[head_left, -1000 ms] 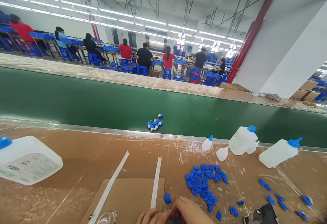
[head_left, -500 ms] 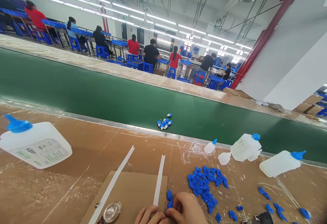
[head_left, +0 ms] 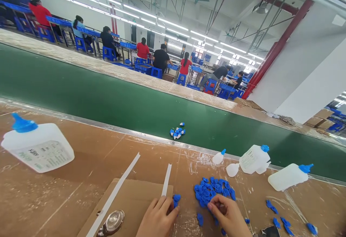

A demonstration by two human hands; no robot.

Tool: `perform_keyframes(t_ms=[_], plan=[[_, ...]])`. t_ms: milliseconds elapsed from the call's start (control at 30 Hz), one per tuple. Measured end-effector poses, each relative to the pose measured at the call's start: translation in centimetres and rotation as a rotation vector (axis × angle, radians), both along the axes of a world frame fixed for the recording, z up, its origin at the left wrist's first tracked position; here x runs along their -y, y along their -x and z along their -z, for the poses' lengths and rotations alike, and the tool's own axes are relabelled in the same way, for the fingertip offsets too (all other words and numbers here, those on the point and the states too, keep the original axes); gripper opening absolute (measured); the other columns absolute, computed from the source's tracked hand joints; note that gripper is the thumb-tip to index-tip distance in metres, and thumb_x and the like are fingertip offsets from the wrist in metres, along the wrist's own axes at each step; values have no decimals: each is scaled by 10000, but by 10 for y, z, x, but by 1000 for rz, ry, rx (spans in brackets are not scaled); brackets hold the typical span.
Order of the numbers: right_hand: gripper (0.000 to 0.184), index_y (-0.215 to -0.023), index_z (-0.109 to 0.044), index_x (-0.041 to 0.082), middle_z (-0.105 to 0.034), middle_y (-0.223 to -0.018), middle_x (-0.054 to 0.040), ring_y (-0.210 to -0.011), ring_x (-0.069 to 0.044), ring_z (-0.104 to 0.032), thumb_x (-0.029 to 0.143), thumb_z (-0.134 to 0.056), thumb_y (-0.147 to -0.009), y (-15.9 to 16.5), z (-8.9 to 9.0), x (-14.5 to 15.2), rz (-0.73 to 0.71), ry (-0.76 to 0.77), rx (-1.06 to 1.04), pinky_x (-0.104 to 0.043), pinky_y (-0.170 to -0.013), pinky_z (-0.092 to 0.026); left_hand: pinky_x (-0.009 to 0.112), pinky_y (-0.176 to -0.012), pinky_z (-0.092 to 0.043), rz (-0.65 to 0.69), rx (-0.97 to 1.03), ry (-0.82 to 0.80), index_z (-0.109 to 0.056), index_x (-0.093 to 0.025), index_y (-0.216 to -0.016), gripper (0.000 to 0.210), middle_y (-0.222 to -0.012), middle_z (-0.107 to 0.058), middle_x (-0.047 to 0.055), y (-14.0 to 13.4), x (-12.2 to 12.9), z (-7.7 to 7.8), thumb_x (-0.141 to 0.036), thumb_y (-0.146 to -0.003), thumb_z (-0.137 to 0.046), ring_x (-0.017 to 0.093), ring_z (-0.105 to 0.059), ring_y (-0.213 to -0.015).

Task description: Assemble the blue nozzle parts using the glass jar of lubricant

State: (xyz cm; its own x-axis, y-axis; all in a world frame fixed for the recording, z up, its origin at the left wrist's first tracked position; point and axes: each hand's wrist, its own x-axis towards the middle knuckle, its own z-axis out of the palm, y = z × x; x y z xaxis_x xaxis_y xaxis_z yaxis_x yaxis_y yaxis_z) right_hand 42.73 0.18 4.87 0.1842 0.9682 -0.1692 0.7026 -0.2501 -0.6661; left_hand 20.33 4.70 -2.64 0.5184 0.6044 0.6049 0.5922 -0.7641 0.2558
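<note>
Big glue bottle (head_left: 38,146) lies parked far left. Left hand (head_left: 158,219) pinches a blue cap (head_left: 176,198) beside the white strip (head_left: 166,180); right hand (head_left: 229,217), fingers curled, digs into the cap pile (head_left: 213,191) close by on the bench (head_left: 94,157).

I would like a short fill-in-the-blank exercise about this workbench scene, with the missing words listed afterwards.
1. The right hand reaches into the pile of small ____ plastic parts.
2. The left hand rests on a sheet of ____ at the near edge of the bench.
3. A small cluster of parts lies on the ____ conveyor belt.
4. The white bottles have ____ caps.

Missing words: blue; cardboard; green; blue
</note>
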Motion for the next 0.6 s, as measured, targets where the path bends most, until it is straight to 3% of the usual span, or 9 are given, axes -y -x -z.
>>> perform_keyframes(t_ms=[67,167,267,467,600], plan=[[106,-773,-675,181,-673,-709,-18,-646,-161,-562,187,-576,-734,-4,1,5,-38,91,84,-246,-602,-378,283,-648,-460,19,0,14,-636,-249,-923,301,-815,-651,23,-4,-3,-4,-33,-759,-504,184,-603,-705],[326,-881,-692,208,-710,-838,-19,-768,-172,-594,46,-591,-618,10,7,6,-85,210,196,-243,-689,-391,276,-680,-492,73,7,42,-629,-233,-988,329,-886,-664,41,-10,-7,-11,-40,-756,-498,182,-621,-745],[387,-892,-690,193,-698,-913,-44,-825,-182,-602,2,-585,-571,27,13,2,-122,268,235,-238,-712,-390,280,-708,-515,140,10,83,-625,-232,-969,292,-879,-657,31,-13,-13,-18,-56,-776,-494,184,-624,-776],[283,-987,-690,178,-672,-1017,-82,-907,-186,-624,76,-557,-758,33,19,1,-244,230,210,-238,-794,-421,256,-684,-538,230,157,210,-636,-233,-950,246,-841,-665,22,1,-25,-20,-86,-870,-455,165,-631,-766],[257,-920,-696,173,-693,-913,-61,-892,-180,-623,61,-509,-784,37,13,4,-238,174,189,-229,-797,-423,255,-683,-540,238,201,268,-640,-233,-967,215,-853,-673,21,11,-26,-20,-121,-905,-467,161,-634,-774]])
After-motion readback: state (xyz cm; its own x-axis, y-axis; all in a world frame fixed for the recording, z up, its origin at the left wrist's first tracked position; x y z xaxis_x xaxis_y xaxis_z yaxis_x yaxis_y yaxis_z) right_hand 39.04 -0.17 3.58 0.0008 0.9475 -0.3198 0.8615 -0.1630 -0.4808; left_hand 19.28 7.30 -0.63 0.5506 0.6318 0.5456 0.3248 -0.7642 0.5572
